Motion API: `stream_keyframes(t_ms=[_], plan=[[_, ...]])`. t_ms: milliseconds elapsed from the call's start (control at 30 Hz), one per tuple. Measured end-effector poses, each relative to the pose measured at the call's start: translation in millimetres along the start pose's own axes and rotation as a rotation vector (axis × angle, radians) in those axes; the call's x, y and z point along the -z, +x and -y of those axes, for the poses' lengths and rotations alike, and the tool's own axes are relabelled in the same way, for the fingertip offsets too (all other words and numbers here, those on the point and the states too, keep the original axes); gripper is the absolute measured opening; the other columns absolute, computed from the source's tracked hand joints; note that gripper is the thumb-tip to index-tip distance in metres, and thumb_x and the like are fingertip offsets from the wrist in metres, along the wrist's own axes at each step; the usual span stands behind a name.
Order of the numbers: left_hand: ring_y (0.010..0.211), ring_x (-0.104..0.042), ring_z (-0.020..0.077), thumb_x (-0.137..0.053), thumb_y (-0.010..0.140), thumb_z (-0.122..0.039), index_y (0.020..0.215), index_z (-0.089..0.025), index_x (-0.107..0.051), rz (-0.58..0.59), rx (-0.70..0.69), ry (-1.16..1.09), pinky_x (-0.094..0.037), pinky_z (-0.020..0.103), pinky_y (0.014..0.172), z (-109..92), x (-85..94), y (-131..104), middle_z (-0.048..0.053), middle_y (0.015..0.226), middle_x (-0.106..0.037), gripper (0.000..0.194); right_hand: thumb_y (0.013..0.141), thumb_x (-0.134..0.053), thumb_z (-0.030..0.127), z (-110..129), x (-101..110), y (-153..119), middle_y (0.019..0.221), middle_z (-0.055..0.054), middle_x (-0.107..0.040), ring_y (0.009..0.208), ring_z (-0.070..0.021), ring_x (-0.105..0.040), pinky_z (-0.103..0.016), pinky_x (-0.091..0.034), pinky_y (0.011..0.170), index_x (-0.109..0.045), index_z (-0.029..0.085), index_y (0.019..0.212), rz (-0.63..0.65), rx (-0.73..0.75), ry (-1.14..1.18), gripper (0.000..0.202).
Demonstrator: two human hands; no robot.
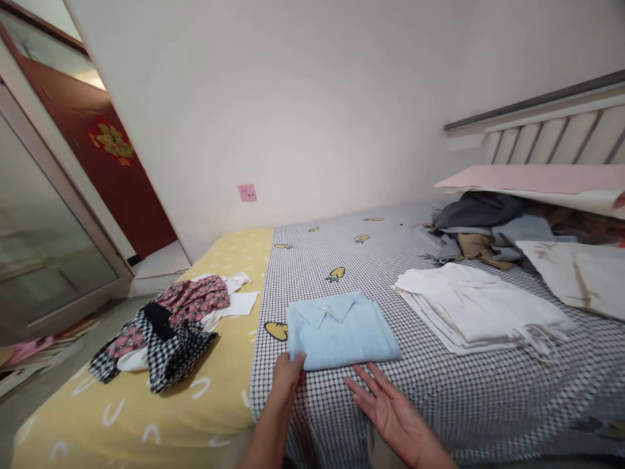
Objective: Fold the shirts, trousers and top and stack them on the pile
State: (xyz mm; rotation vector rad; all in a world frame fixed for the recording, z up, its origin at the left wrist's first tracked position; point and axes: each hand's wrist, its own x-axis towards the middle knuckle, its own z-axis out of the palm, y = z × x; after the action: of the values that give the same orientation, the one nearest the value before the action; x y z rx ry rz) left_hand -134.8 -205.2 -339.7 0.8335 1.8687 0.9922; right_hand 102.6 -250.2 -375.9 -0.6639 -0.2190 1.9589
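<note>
A light blue collared shirt [342,335], folded into a neat rectangle, lies on the checked bed sheet [312,267] in front of me, collar facing up. At its near left corner, my left hand [289,374] grips the edge, thumb on top and the other fingers hidden below. My right hand [388,407] is palm up just below the shirt's near edge, fingers spread and holding nothing. Its fingertips come close to the hem; whether they touch it, I cannot tell.
A stack of folded white clothes [469,306] is on the right. Behind it are a heap of dark clothes [481,212] and a pink board [537,179]. Patterned clothes [180,326] lie loosely on the yellow sheet [215,397] at left. A white wall [303,117] rises behind the bed.
</note>
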Motion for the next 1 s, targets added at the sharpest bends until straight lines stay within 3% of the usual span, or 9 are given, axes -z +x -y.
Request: stream_keyframes(t_ms=[233,400,500,600,733,900,1000], plan=[[0.042,-0.050,0.0091,-0.079,0.075,-0.035,0.064,-0.019,-0.049,0.077,0.181,-0.375,-0.039,0.019,0.043,-10.4,5.5,-12.7,-0.003,0.048,-0.054,0.036,0.066,-0.091,0.028,3.3,-24.8,14.5,0.128,-0.005,-0.063,0.119,-0.0297,-0.064,-0.037,-0.062,0.087,-0.055,0.027,0.118,-0.043,0.112,0.070,0.064],[0.046,-0.051,0.0087,-0.077,0.078,-0.035,0.067,-0.018,-0.053,0.088,0.222,-0.470,-0.040,0.019,0.047,2.7,12.6,-29.7,-0.001,0.054,-0.058,0.031,0.088,-0.072,0.036,30.2,-23.2,19.6,0.114,-0.004,-0.070,0.106,-0.0190,-0.069,-0.036,-0.062,0.089,-0.052,0.028,0.127,-0.132,0.193,0.177,0.045],[0.056,-0.057,0.0115,-0.078,0.077,-0.038,0.071,-0.017,-0.060,0.104,0.197,-0.443,-0.041,0.022,0.053,11.6,22.2,-35.2,0.002,0.064,-0.066,0.028,0.096,-0.060,0.042,51.0,-18.2,21.6,0.110,-0.004,-0.072,0.100,-0.0185,-0.071,-0.036,-0.063,0.085,-0.053,0.026,0.128,-0.162,0.154,0.169,0.036],[0.068,-0.062,0.0161,-0.077,0.078,-0.042,0.081,-0.018,-0.065,0.125,0.181,-0.382,-0.043,0.026,0.057,12.8,31.1,-30.6,0.003,0.078,-0.071,0.027,0.098,-0.057,0.042,70.0,-16.6,24.3,0.104,-0.006,-0.075,0.090,-0.0196,-0.073,-0.036,-0.064,0.075,-0.056,0.022,0.123,-0.188,0.066,0.042,0.033],[0.065,-0.063,0.0167,-0.068,0.085,-0.047,0.089,-0.021,-0.062,0.157,0.206,-0.361,-0.048,0.028,0.058,4.8,39.8,-13.7,0.000,0.078,-0.070,0.027,0.090,-0.069,0.043,90.4,-16.3,30.7,0.086,-0.004,-0.075,0.068,-0.0174,-0.071,-0.030,-0.061,0.060,-0.059,0.020,0.116,-0.256,-0.047,-0.250,0.037],[0.059,-0.066,0.0155,-0.063,0.089,-0.045,0.094,-0.016,-0.064,0.360,0.328,-0.515,-0.050,0.025,0.052,-6.4,51.6,7.8,0.004,0.077,-0.072,0.029,0.084,-0.076,0.046,104.2,-12.8,44.8,0.067,0.000,-0.069,0.055,-0.0139,-0.064,-0.023,-0.053,0.048,-0.060,0.018,0.100,-0.322,-0.079,-0.512,0.035],[0.059,-0.068,0.0156,-0.058,0.094,-0.038,0.103,-0.012,-0.064,0.410,0.332,-0.575,-0.055,0.025,0.058,-14.4,51.2,13.3,0.006,0.075,-0.073,0.028,0.083,-0.073,0.052,110.4,-10.8,53.9,0.060,0.002,-0.063,0.051,-0.0128,-0.059,-0.021,-0.049,0.045,-0.061,0.018,0.095,-0.340,-0.096,-0.620,0.038]])
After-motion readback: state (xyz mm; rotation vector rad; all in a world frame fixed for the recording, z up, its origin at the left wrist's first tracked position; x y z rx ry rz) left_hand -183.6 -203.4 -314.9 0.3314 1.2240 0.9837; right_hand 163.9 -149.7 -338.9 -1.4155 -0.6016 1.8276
